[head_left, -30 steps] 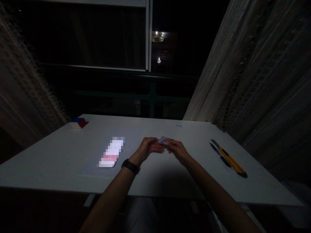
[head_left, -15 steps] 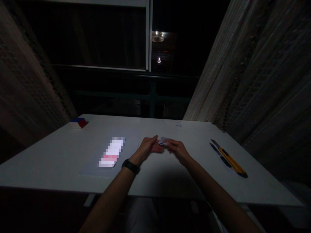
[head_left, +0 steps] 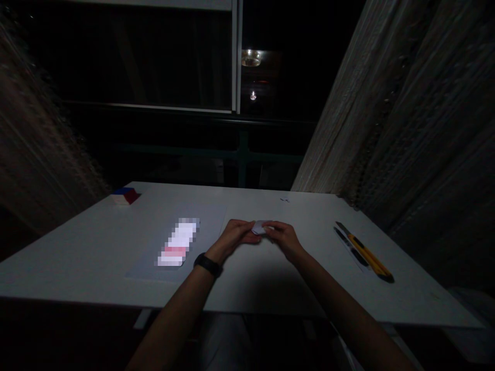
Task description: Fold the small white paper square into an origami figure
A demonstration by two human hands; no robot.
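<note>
A small piece of white paper (head_left: pixel 259 227), seemingly folded, is held between my two hands above the middle of the white table (head_left: pixel 247 293). My left hand (head_left: pixel 236 233) grips its left edge with the thumb on top and the fingers beneath. From the other side my right hand (head_left: pixel 284 237) pinches the right edge. Dim light hides the paper's folds and some of the fingertips. Left of my hands a lit phone (head_left: pixel 178 242), its screen blurred out, lies on a sheet of paper (head_left: pixel 141 270).
A yellow utility knife (head_left: pixel 371 255) and a dark pen-like tool (head_left: pixel 350 247) lie on the right. Paper scraps (head_left: pixel 284 199) sit near the back edge. At the back left stands a blue, red and white cube (head_left: pixel 124 196). Curtains (head_left: pixel 348 103) hang on both sides.
My left thumb has come down onto the paper, and its fingers have closed around it. The paper now lies flatter between both hands. The phone and tools have stayed put.
</note>
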